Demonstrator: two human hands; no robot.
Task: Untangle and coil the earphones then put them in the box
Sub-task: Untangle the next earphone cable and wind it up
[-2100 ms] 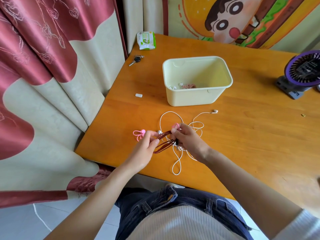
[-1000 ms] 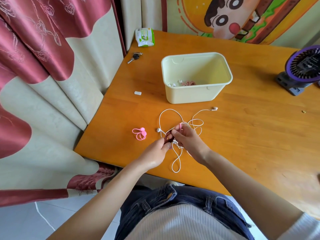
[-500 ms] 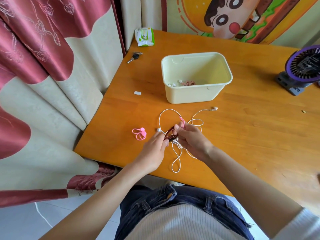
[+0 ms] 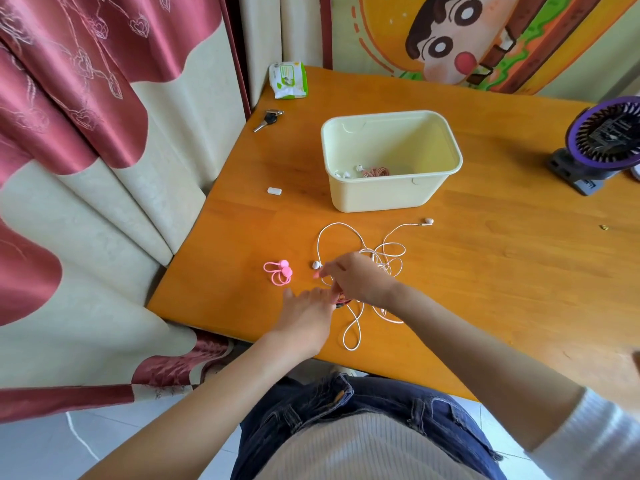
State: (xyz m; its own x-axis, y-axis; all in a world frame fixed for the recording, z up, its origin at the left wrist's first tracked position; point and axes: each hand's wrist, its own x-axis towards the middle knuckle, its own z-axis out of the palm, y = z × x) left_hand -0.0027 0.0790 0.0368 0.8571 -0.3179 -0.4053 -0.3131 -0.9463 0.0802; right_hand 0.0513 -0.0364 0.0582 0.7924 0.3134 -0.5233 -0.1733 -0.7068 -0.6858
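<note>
Both hands dropped nearer the wooden table point(image 4: 485, 271) edge; right hand point(image 4: 360, 278) pinching dark red coiled earphone cord point(image 4: 341, 301), left hand point(image 4: 306, 311) fingers loosely spread beside it, tangled white earphones point(image 4: 349, 233) underneath.

box point(image 4: 377, 197) pale yellow; earphones point(image 4: 349, 233) white; table point(image 4: 502, 265) orange wood; curtain point(image 4: 86, 109) red-cream, hearts; fan point(image 4: 604, 133) purple-black

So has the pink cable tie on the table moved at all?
No. The pink tie lies in the same spot left of the white earbud, equally near the table edge; only the camera shifted.
</note>
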